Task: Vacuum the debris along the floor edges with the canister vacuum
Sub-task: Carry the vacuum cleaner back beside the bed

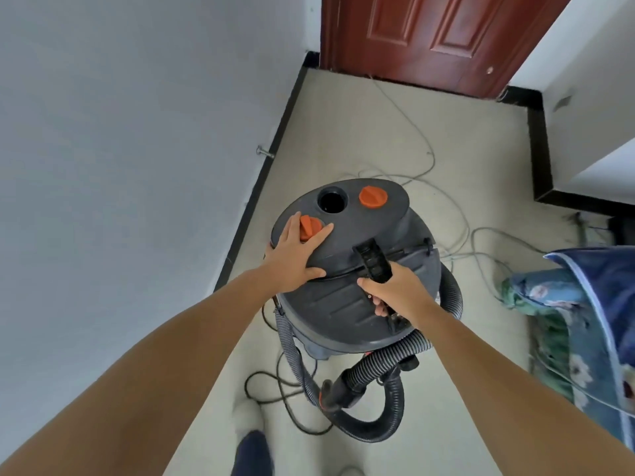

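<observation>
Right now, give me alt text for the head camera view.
Left hand presses flat on a dark canister vacuum beside an orange knob; right hand grips its handle. Its hose coils on the floor.

The canister vacuum (357,269) at centre frame is showing matt, dusty grey plastic; its hose (385,359) is looking ribbed. The door (429,36) at upper right is gleaming like varnished wood, perhaps painted metal.

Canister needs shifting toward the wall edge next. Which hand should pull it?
Right, probably. The right hand already has its fingers curled round the canister vacuum's black handle. The left hand only rests flat on the lid beside an orange knob, good for steadying.
</observation>
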`<state>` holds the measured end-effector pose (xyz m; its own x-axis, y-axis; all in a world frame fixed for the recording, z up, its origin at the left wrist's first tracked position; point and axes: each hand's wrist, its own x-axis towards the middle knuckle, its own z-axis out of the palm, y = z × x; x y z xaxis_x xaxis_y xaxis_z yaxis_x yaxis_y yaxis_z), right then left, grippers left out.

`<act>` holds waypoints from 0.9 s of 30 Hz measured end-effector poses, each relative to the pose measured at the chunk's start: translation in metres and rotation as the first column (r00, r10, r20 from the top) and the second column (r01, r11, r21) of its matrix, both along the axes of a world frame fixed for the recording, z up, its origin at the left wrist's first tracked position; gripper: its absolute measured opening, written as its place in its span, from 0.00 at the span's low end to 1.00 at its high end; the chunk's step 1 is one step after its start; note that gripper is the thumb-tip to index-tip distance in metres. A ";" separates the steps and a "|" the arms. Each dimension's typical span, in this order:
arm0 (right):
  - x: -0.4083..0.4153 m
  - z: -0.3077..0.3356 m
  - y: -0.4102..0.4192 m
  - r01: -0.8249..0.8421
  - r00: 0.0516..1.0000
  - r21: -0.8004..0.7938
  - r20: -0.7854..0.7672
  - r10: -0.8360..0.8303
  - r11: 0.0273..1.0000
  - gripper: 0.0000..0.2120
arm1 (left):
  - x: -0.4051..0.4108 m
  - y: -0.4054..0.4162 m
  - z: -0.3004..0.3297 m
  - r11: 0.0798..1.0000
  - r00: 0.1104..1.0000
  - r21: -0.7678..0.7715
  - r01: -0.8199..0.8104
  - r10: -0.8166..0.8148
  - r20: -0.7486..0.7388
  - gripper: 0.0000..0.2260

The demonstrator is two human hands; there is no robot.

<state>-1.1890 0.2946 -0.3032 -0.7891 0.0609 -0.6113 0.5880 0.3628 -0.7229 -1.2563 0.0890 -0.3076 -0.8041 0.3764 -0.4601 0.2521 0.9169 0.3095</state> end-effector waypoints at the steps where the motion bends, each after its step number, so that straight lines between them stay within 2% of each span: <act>1: -0.010 -0.001 0.000 0.033 0.999 0.018 -0.006 -0.033 0.999 0.10 | -0.017 0.003 -0.001 1.000 1.000 0.010 0.029 -0.029 0.002 0.38; 10: -0.088 -0.002 0.022 0.340 0.940 0.194 -0.078 -0.331 0.920 0.09 | -0.164 0.072 -0.005 0.942 0.943 0.058 0.332 -0.332 -0.009 0.37; 19: -0.122 -0.009 0.104 0.617 0.787 0.235 -0.163 -0.595 0.751 0.10 | -0.222 0.201 -0.001 0.863 0.867 0.105 0.494 -0.498 0.008 0.35; 27: -0.178 -0.016 0.201 0.734 0.676 0.282 -0.210 -0.706 0.618 0.09 | -0.288 0.316 -0.007 0.786 0.793 0.111 0.608 -0.608 -0.032 0.35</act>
<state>-1.3674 0.4957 -0.3190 -0.4463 0.8060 -0.3889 0.7137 0.0585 -0.6980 -1.5444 0.4053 -0.3147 -0.3895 0.8347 -0.3893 0.7441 0.5343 0.4011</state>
